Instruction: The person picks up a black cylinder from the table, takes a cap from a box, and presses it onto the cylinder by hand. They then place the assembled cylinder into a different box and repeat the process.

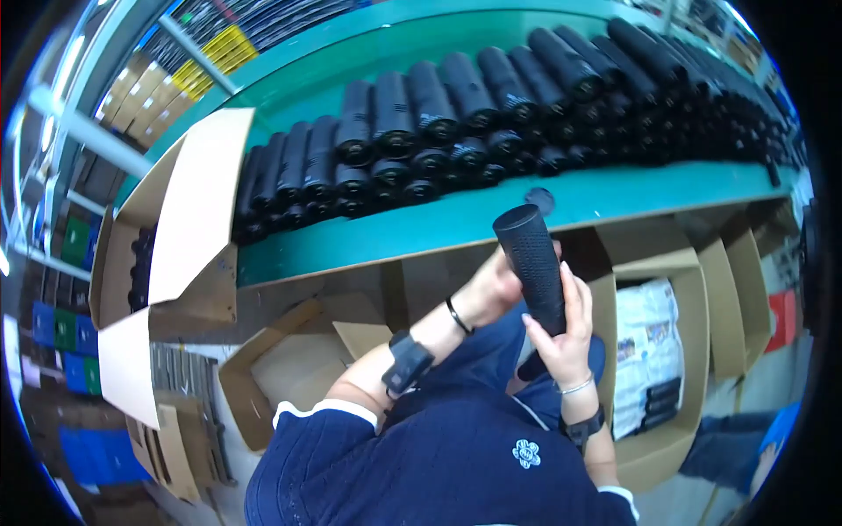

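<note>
A black cylinder [531,263] with a dimpled, textured side and a flat round end is held up in front of the bench edge, tilted. My right hand [568,323] grips its lower part, the thumb on the near side and the fingers along the right. My left hand [493,287] closes round its left side; most of those fingers are hidden behind it, with fingertips showing at the right. Beyond my hands, many similar black cylinders [456,96] lie stacked in rows on the green bench [649,188]. A small dark disc [540,202] lies near the bench edge.
An open carton [693,302] at the right holds printed paper and several black cylinders [662,399]. Another open carton [254,386] is on the floor at the lower left. A flapped carton [197,210] with dark items stands left. A person's leg [724,451] shows lower right.
</note>
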